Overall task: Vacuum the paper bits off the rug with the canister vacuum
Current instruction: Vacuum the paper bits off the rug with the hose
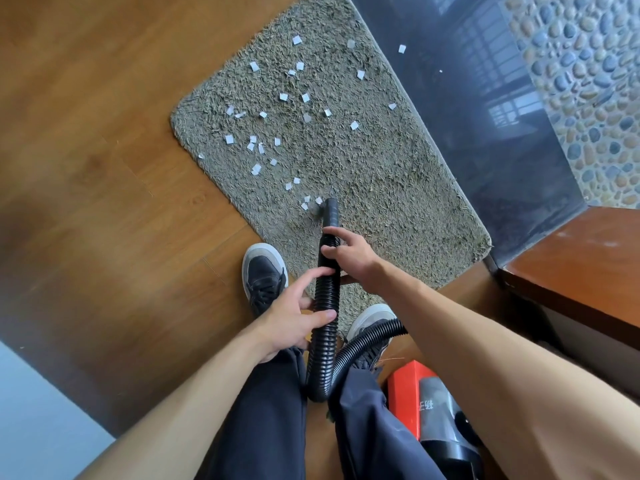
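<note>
A grey-green shag rug (381,174) lies on the wooden floor, strewn with several small white paper bits (256,168), mostly on its left half. A black ribbed vacuum hose (325,296) runs up from between my legs, and its open nozzle end (330,204) rests on the rug beside a few bits. My right hand (346,252) grips the hose just behind the nozzle. My left hand (294,313) wraps the hose lower down. The red and black canister vacuum (429,410) stands on the floor at my right leg.
My two dark sneakers (263,275) stand at the rug's near edge. A dark glass panel (485,116) borders the rug on the right, with a pebble floor (588,81) behind it. A wooden ledge (571,271) sits at the right. One paper bit (401,48) lies against the glass.
</note>
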Tool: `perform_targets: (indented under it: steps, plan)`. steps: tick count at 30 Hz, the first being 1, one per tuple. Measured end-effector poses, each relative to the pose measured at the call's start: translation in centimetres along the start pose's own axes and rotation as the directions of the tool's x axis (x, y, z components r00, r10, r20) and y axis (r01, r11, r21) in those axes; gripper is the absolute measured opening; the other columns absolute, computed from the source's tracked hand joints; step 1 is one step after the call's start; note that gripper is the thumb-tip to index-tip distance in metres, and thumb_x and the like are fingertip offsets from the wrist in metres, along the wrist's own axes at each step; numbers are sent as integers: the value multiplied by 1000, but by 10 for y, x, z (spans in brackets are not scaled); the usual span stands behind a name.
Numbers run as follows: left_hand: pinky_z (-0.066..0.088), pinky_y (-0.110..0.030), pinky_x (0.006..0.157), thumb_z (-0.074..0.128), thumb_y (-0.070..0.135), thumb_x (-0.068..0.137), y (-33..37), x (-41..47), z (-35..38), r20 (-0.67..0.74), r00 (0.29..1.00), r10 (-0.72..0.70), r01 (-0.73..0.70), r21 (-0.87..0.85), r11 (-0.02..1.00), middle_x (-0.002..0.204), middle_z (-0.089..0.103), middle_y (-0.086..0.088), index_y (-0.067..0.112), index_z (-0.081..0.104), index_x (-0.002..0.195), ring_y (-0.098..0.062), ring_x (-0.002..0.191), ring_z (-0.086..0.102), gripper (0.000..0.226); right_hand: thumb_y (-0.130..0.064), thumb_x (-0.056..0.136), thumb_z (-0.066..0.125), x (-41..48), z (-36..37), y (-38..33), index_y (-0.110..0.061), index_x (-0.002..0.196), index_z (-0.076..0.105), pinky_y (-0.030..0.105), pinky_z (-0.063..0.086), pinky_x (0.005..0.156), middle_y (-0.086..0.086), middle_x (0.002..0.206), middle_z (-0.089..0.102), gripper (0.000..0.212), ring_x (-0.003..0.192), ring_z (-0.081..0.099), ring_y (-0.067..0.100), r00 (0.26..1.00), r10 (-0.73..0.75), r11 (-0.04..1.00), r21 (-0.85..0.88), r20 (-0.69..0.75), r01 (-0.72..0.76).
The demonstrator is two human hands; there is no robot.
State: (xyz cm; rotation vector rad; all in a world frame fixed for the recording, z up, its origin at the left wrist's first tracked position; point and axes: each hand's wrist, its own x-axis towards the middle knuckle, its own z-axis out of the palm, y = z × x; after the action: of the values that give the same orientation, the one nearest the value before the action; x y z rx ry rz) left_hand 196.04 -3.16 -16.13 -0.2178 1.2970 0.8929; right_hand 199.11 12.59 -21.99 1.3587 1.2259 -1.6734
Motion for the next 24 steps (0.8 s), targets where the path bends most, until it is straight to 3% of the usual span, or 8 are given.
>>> perform_targets:
  steps: [3, 5, 9, 12, 16, 20, 24]
  plan:
    - [52, -39, 63, 64, 4, 93, -4, -4, -1, -2, 1000, -10, 10, 3, 1000, 83, 65, -3, 51, 48, 130, -12, 65, 64, 61, -8, 96, 53, -3, 4, 4, -29, 135, 52, 42, 59, 70, 12, 115, 64, 45, 93, 64, 21, 1000, 17, 1000, 14, -1, -17]
    - [52, -37, 60, 64, 4, 93, -6, -6, -4, -7, 1000, -12, 12, -6, 1000, 86, 65, -7, 51, 48, 129, -15, 67, 63, 61, -9, 96, 54, -1, 9, 4, -29, 135, 52, 38, 58, 66, 10, 111, 64, 45, 87, 63, 17, 1000, 8, 1000, -5, -5, -8]
    - [53, -32, 52, 63, 2, 93, -9, -9, -13, -15, 1000, -19, 18, -49, 999, 92, 66, -12, 50, 48, 129, -16, 71, 65, 62, -9, 96, 54, 4, 22, 0, -28, 137, 51, 39, 58, 68, 5, 104, 61, 46, 82, 62, 15, 1000, -21, 999, -44, -1, 21]
    - [54, -33, 53, 63, 2, 94, -11, -11, -18, -24, 1000, -11, 9, -63, 998, 90, 66, -10, 50, 47, 129, -14, 68, 65, 61, -9, 96, 55, 6, 29, -4, -27, 139, 50, 46, 60, 72, 11, 113, 62, 47, 85, 63, 19, 999, -34, 996, -79, 13, 35]
    - [54, -32, 53, 63, 3, 93, -13, -12, -18, -30, 999, -13, 11, -84, 996, 93, 66, -12, 50, 47, 129, -13, 67, 65, 61, -10, 96, 55, 7, 31, -5, -26, 140, 49, 37, 59, 63, 15, 119, 61, 48, 81, 63, 18, 999, -36, 993, -110, 37, 39]
    - [49, -26, 47, 63, 3, 93, -13, -13, -8, -30, 999, -14, 11, -107, 994, 94, 65, -14, 47, 47, 127, -11, 62, 65, 58, -10, 95, 54, 6, 26, -3, -28, 138, 51, 36, 57, 64, 11, 112, 62, 46, 79, 62, 17, 998, -1, 988, -155, 68, 12]
    - [51, -29, 47, 65, 2, 92, -14, -11, -2, -45, 999, -12, 5, -142, 990, 97, 65, -16, 49, 49, 122, -18, 72, 68, 58, -10, 96, 54, 6, 23, -5, -28, 136, 52, 35, 56, 65, 7, 101, 63, 45, 77, 60, 15, 995, 10, 985, -175, 95, 7]
